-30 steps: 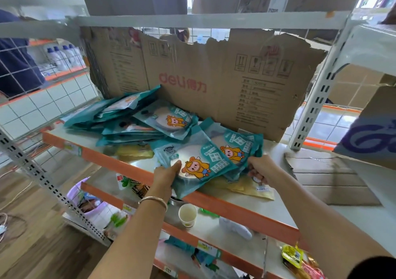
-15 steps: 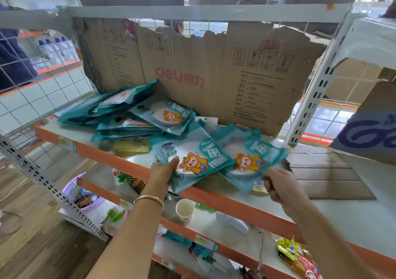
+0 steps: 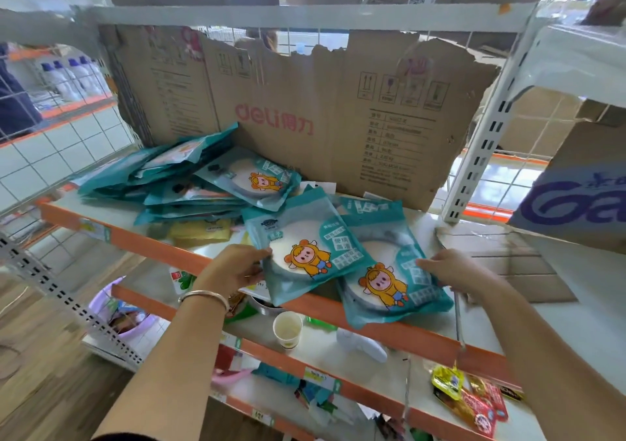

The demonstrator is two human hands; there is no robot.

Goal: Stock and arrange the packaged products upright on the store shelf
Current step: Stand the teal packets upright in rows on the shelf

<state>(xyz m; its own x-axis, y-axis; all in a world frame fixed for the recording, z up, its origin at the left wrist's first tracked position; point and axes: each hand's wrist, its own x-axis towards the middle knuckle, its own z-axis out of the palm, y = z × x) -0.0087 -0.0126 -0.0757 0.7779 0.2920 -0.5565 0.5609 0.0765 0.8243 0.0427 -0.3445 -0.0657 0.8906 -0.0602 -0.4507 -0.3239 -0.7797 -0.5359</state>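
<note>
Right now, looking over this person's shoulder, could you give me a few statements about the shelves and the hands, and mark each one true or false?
1. The left hand grips the left teal packet, and the right hand holds the right teal packet. True.
2. Both held packets stand upright. False: they lie slanted over the shelf's orange front edge.
3. A paper cup sits on the shelf below. True.
4. A glass pane backs the shelf. False: a torn cardboard sheet does.
5. The bracelet is on the right wrist. False: it is on the left wrist.
</note>
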